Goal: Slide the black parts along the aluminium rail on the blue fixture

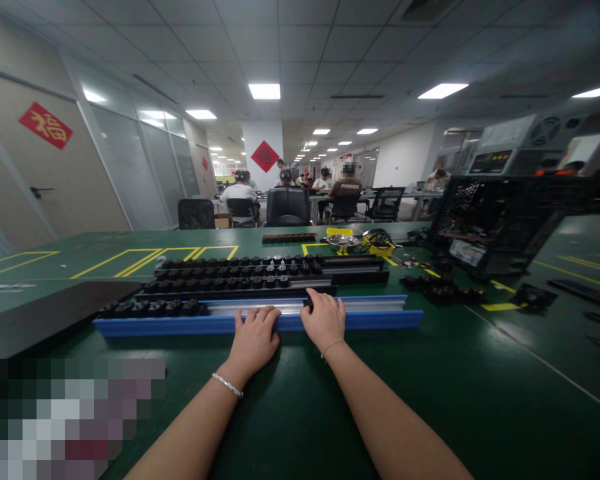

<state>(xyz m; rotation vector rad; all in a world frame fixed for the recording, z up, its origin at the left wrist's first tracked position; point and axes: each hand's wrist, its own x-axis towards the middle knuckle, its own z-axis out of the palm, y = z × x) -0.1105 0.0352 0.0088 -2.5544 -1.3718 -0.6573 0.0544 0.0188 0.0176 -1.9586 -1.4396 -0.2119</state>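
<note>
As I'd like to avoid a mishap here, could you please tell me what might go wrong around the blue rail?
The blue rail could slide if pushed: it lies on a smooth-looking green tabletop, with the left hand at its near wall.

The small dark part between the right hand's fingers might slip.

Black rails bearing dark parts lie close behind, so a shove away could jostle them.
</note>
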